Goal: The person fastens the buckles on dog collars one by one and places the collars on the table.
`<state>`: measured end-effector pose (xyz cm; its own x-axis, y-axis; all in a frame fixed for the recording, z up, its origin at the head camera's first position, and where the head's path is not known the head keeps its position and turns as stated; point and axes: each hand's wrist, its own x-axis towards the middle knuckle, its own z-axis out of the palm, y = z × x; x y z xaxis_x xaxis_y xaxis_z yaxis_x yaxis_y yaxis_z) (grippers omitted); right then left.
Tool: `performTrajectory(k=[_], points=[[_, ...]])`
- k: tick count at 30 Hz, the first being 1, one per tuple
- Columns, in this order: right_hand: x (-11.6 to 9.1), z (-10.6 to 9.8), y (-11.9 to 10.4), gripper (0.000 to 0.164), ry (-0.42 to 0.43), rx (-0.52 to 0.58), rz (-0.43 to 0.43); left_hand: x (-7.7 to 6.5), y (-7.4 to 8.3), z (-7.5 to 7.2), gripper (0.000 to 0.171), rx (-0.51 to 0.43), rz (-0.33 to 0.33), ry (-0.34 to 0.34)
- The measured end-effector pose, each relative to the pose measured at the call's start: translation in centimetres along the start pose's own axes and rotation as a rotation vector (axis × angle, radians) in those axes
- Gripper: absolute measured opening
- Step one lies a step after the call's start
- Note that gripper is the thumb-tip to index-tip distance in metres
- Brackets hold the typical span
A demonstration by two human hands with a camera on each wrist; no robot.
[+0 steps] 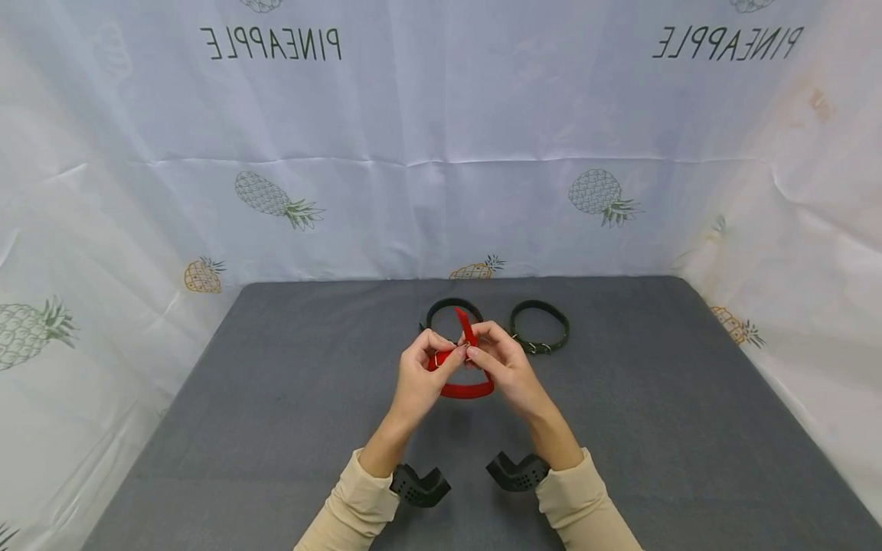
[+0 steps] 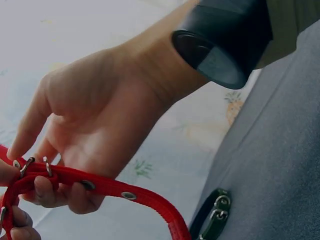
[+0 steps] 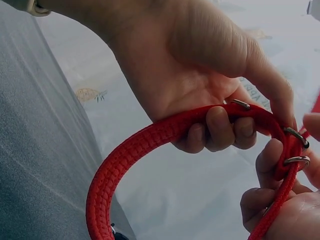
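Observation:
Both hands hold a red collar (image 1: 467, 390) above the middle of the table, its loop hanging toward the person. My left hand (image 1: 416, 375) grips it beside a metal ring, fingers curled under the band in the right wrist view. With thumb and fingers, my right hand (image 1: 508, 366) pinches the collar near its buckle (image 3: 296, 136). The strap's free end (image 1: 466, 325) sticks up between the hands. Metal eyelets (image 2: 128, 195) line the band by the right hand in the left wrist view. Fingertips partly cover the buckle, so how far the strap is threaded cannot be told.
Behind the hands lie two dark collars on the grey table (image 1: 276, 428): a black collar (image 1: 441, 304), partly hidden by the hands, and a dark green collar (image 1: 567, 327) to its right. White pineapple-print cloth (image 1: 441, 222) hangs at the back and sides.

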<state>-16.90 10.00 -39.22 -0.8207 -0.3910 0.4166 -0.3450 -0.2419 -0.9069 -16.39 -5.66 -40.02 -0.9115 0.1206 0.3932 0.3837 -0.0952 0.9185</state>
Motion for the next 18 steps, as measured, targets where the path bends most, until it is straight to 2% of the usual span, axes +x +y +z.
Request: performTrajectory(k=[4,8,13,18], points=[[0.0,-0.1,0.0,0.016,0.009,-0.011,0.003,0.1,0.2,-0.3,0.021,-0.013,0.01,-0.018],[0.0,0.0,-0.1,0.016,0.037,-0.036,0.023,0.1,0.1,-0.5,0.016,0.004,0.021,-0.048],[0.0,0.2,-0.3,0.011,0.066,-0.082,0.082,0.1,0.1,-0.8,0.014,0.031,0.022,-0.064],[0.1,0.1,-0.4,0.021,0.063,-0.102,0.119,0.2,0.2,-1.2,0.017,0.046,-0.012,-0.094]])
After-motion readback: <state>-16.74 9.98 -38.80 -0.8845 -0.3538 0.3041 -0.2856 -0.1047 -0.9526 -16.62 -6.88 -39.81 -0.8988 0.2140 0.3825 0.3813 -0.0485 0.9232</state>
